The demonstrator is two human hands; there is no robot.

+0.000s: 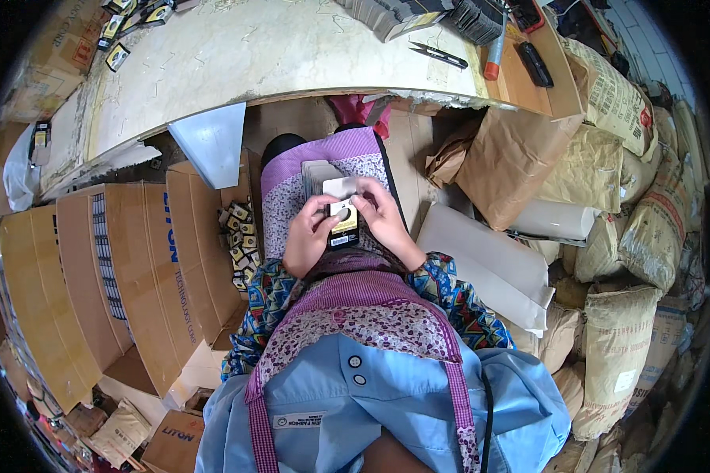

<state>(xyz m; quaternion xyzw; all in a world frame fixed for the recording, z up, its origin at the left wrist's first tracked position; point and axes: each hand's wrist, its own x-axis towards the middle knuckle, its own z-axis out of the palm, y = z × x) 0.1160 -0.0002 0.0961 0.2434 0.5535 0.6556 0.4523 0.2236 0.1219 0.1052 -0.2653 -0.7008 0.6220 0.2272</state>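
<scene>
Above my lap, a small black-and-yellow card packet (344,224) with a dark round spot on its face is upright between my hands. My left hand (304,238) grips its left side, thumb across the front. At its top edge, my right hand (383,219) is closed with finger and thumb on a pale grey card (340,187). Whether that card is partly inside the packet cannot be made out. Just beyond, a stack of grey cards (314,172) rests on the purple flowered apron (280,185) over my thighs.
Left of my knees, an open cardboard box (205,236) holds several similar packets (241,244). The worktable (284,55) ahead carries thread snips (439,55), an orange-and-blue tool (495,59) and stacked dark cards (390,16). Stuffed sacks (619,347) and white sheeting (489,260) crowd the right.
</scene>
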